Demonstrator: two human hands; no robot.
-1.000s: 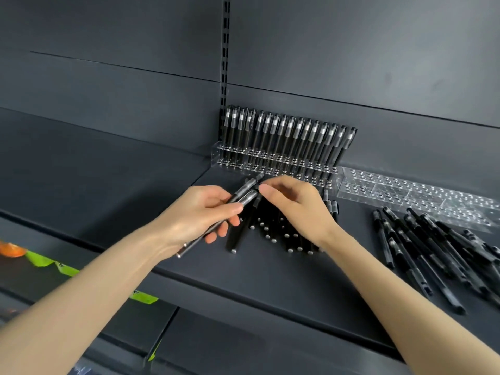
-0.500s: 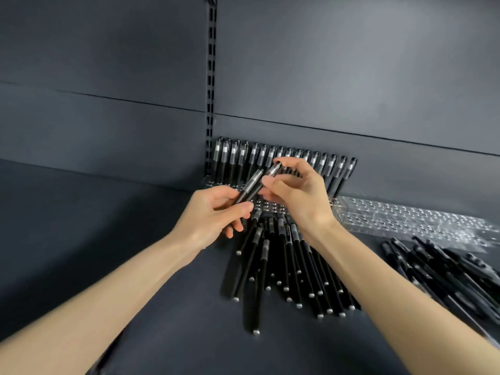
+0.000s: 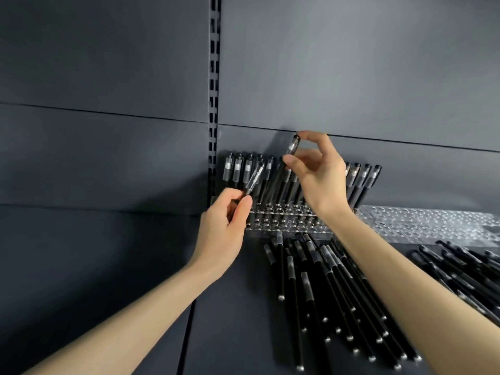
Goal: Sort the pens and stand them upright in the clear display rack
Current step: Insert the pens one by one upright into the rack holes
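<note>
Right hand (image 3: pixel 316 177): pinches slim black pen with clear cap (image 3: pixel 293 144), tilted above clear perforated rack (image 3: pixel 284 220).
Left hand (image 3: pixel 224 226): grips second such pen (image 3: pixel 254 177).

A slotted upright (image 3: pixel 215 77) divides the dark grey back panels (image 3: pixel 351 63) above the shelf (image 3: pixel 94 266).

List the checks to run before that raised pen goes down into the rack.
1. Right grip pinches the raised pen: ok.
2. Raised pen upright: not ok, it tilts.
3. Free holes in the rack's front rows: ok.
4. Raised pen's lower end over a free hole: cannot tell, hidden among the standing pens.
5. Left grip holds the second pen off to the side: ok.
</note>
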